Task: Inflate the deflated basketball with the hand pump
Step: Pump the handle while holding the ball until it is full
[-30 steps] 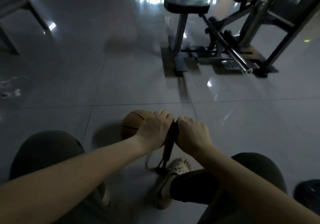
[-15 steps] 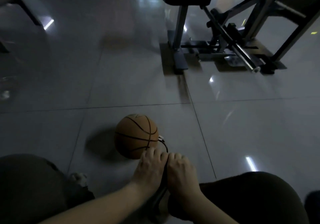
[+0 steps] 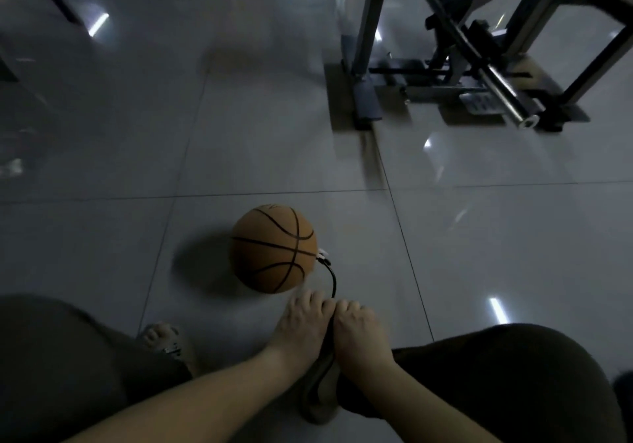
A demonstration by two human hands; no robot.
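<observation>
Between dark-trousered knees, the left hand [image 3: 301, 322] and right hand [image 3: 356, 329] sit knuckle to knuckle, fingers curled down tight over the handle of the hand pump [image 3: 327, 341], which shows only as a dark sliver between them above a pale, soft shoe [image 3: 318, 398]. A thin black hose [image 3: 333, 280] curves up from them to a white fitting on the right side of the round, pebbled orange basketball [image 3: 274, 247] just beyond. It rests on glossy grey floor tiles [image 3: 274, 134]; farther right stands a steel-framed gym machine [image 3: 479, 76].

orange-brown basketball [image 3: 274, 247] with black seam lines; black hose [image 3: 331, 280]; glossy grey tiled floor [image 3: 239, 134]; dark trousers [image 3: 496, 374].
</observation>
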